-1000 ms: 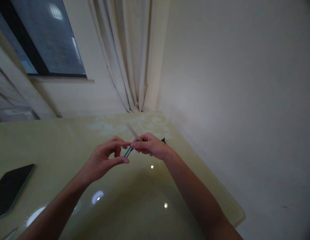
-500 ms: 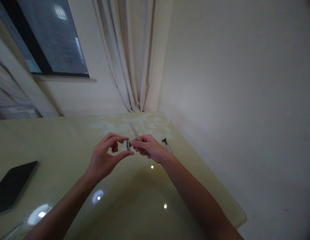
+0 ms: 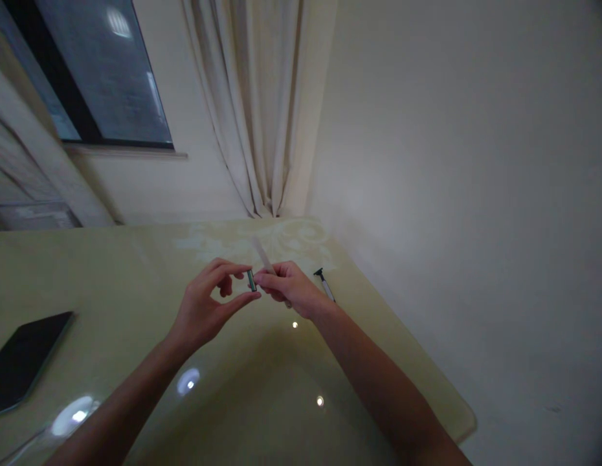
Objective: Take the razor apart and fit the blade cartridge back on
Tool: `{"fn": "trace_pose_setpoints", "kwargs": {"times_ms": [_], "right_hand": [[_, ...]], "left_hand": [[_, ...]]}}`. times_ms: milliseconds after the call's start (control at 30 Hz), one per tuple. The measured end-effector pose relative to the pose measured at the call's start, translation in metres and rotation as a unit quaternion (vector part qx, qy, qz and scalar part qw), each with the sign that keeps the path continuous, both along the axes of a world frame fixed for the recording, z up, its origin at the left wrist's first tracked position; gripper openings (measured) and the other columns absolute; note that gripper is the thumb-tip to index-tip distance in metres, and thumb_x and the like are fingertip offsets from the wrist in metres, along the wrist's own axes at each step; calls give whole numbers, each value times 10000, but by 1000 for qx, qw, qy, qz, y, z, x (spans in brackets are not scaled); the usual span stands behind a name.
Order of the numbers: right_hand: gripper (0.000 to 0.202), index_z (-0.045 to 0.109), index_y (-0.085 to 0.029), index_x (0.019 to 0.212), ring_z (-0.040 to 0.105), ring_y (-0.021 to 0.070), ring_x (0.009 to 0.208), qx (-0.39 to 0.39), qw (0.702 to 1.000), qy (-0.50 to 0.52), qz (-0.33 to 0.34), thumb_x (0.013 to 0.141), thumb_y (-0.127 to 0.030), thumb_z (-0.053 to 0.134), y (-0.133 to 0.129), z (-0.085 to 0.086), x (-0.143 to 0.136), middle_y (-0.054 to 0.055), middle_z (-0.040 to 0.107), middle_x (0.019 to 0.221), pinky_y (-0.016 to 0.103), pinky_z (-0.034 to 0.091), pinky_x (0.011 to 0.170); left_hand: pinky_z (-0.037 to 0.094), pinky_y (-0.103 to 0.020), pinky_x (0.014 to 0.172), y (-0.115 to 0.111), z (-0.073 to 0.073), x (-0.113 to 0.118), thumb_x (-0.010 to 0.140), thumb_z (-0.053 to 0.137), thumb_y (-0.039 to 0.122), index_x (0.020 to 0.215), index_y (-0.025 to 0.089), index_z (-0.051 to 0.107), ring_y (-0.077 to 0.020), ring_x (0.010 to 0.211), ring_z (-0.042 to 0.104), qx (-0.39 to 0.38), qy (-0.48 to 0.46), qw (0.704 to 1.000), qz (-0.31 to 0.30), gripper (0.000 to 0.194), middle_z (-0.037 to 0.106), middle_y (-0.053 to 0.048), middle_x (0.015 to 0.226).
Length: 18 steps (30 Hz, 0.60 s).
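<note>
Between the thumb and index finger of my left hand point(image 3: 204, 304) is a small dark cartridge-like piece point(image 3: 252, 280) with a greenish strip, gripped at its two ends and slightly tilted. My right hand point(image 3: 286, 288) has its fingers closed round a thin pale stick point(image 3: 263, 255) that points up and to the left. The right fingertips are right beside the small piece; whether they touch it I cannot tell. Just right of my right hand, a razor point(image 3: 324, 283) with a black head and a light handle lies on the table.
The pale green glossy table point(image 3: 136, 278) meets the wall point(image 3: 451, 194) along its right side. A dark tablet-like device point(image 3: 26, 356) lies at the left. Curtains point(image 3: 262, 116) hang behind the table, near a window point(image 3: 107, 77). A thin cable-like line point(image 3: 22, 448) shows at the lower left.
The small piece between my left fingers has tilted and shifted slightly right. Both hands have otherwise hardly moved.
</note>
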State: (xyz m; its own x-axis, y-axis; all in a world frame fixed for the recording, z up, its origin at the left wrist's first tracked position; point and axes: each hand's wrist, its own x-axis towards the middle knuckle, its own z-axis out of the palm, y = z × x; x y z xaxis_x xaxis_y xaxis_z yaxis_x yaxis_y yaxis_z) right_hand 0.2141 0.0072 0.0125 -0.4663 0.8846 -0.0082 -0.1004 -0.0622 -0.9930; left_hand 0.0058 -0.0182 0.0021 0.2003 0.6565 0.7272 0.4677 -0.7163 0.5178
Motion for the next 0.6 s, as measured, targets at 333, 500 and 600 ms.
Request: {"fn": "trace_pose_setpoints", "kwargs": {"times_ms": [333,500,600], "right_hand": [[594,780,-165,1151,390,98,519,141,982,-112,-51,1082,-668,472,8,-2,23,-57,411,646,260,299,522],[560,802,-167,1183,458,126,590,234,958,-167,-15,1136,-573,419,-6,13,28,-37,477,642,279,360,619],[454,821,-170,1069,541,138,705,312,916,-252,-16,1140,-461,480,-11,19,26,4,624,764,287,359,690]], "left_hand": [[501,-241,647,3,-1,-4,894,867,409,1205,260,780,-86,628,524,-34,-45,998,33,355,645,27,914],[484,-250,627,4,-4,-7,866,876,411,1178,261,796,-94,628,520,-84,-88,992,45,355,662,21,915],[472,-255,618,5,-4,-8,851,877,422,1179,261,798,-104,645,531,-116,-117,986,30,374,674,10,917]]}}
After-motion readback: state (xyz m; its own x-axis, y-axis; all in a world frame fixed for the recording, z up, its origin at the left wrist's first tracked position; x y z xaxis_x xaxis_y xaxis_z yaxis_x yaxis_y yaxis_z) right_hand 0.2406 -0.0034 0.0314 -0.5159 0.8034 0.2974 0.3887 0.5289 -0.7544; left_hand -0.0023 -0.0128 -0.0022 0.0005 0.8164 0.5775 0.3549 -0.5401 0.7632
